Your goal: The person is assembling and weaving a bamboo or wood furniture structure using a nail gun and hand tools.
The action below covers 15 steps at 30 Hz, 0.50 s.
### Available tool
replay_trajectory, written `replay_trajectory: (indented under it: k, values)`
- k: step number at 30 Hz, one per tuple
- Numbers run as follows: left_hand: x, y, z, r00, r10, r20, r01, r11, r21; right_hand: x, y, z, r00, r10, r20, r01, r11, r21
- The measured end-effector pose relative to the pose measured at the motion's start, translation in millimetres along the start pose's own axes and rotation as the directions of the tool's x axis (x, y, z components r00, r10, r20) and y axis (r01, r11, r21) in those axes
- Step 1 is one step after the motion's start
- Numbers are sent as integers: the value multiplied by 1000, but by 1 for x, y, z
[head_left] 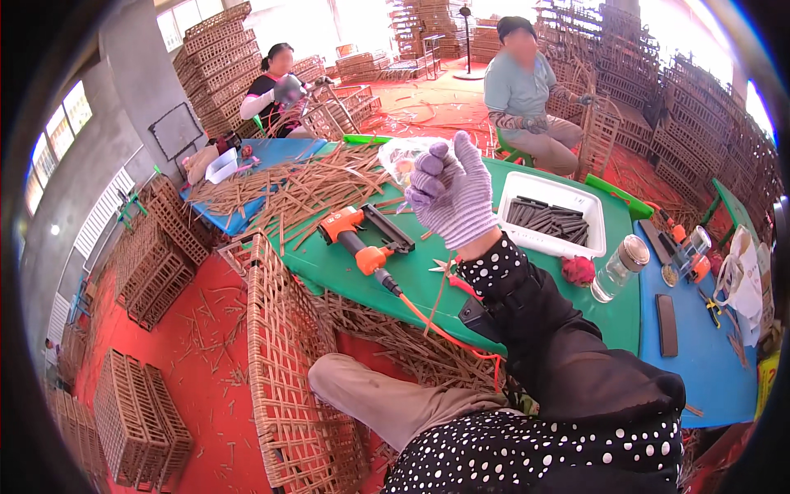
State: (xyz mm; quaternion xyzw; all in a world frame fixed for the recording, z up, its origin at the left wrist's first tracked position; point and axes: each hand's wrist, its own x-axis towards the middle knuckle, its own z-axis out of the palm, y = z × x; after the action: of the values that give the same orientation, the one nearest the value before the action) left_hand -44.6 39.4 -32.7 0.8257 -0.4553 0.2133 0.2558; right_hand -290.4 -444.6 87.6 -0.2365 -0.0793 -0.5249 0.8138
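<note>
My right hand (pixel 457 193), in a lilac knitted glove, is raised over the green table (pixel 420 284). Its thumb points up, apart from the loosely bent fingers, and I see nothing held in it. Just behind the fingers lies a clear plastic bag (pixel 397 156). An orange and black nail gun (pixel 358 237) rests on the table left of my wrist, its orange hose running down to the near edge. Beneath my wrist are scissors (pixel 462 284) with red handles. A woven rattan panel (pixel 284 362) stands upright beside my knee. My left hand is out of the picture.
Loose brown strips (pixel 321 185) cover the table's far left. A white tray (pixel 594 247) holds dark sticks; a red bundle (pixel 578 270) and a glass jar (pixel 619 267) stand nearby. Another power tool (pixel 695 259) lies on the blue table (pixel 699 379). Two people sit opposite; stacked baskets (pixel 136 412) line the red floor.
</note>
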Motion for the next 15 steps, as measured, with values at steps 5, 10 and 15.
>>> replay_trajectory:
  k: [5,10,15]
  values:
    - [-19,-35,4,987,151,54,-157,979,130,-39,21,47,929,-309,206,371,779,-505]
    - [-3,-10,4,998,44,-54,-44,999,-3,-55,19,113,533,-213,819,775,511,-372]
    - [-8,-15,-1,990,33,-139,-33,999,1,-61,4,162,366,-160,917,835,491,-248]
